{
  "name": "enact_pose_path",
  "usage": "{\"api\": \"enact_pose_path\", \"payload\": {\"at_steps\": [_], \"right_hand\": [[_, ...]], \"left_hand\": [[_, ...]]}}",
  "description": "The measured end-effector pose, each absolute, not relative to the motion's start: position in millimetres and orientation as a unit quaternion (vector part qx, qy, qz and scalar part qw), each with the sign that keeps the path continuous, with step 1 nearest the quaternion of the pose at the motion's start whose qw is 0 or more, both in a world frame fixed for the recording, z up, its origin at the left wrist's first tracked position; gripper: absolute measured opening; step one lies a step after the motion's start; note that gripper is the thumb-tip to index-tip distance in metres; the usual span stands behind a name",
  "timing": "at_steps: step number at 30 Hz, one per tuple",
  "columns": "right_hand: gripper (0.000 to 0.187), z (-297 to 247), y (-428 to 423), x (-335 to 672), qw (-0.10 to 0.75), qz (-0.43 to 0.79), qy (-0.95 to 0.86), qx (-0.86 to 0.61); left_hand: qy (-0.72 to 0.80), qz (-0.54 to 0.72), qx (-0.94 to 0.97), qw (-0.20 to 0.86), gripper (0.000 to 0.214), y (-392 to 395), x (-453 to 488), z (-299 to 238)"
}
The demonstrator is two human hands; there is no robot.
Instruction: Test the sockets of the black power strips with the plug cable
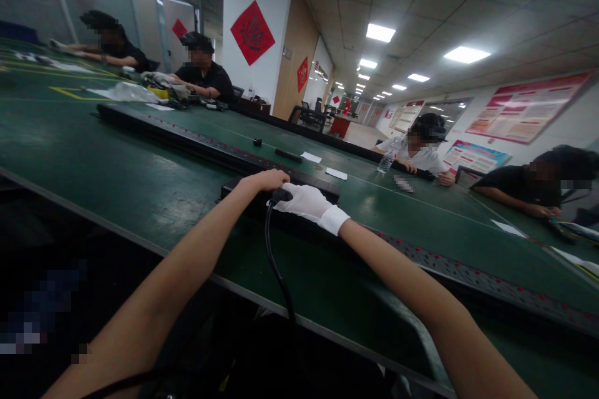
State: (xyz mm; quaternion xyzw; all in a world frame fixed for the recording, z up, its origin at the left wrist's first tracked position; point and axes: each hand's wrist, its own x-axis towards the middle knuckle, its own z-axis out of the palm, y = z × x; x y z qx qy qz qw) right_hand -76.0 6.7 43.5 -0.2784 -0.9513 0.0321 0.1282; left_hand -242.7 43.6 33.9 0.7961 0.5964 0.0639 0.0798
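A black power plug point(279, 196) with a thick black cable point(276, 262) sits at the fingers of my right hand point(306, 201), which wears a white glove and is closed round it. Right beside it is my left hand point(270, 179), bare, its fingers curled together over the dark gear; what they grip is hidden. Under and around both hands lies a black box-like unit point(330, 190), partly covered. A long black power strip point(187, 133) with red-marked sockets runs diagonally across the table, passing by my hands. The cable hangs over the table's near edge.
The green table point(154, 199) also bears a short black bar point(289, 155), a small black part point(257, 142), white paper slips point(336, 173) and a water bottle point(387, 159). Several co-workers sit around it; one point(203, 75) is near a plastic bag point(133, 91).
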Motion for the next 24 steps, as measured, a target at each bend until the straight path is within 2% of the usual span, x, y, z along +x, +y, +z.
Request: {"api": "enact_pose_path", "payload": {"at_steps": [24], "right_hand": [[0.041, 41.3, 9.8, -74.0, 0.144, 0.039, -0.951, -0.27]], "left_hand": [[0.595, 0.046, 0.797, 0.089, 0.025, 46.7, -243.7, 31.8]]}}
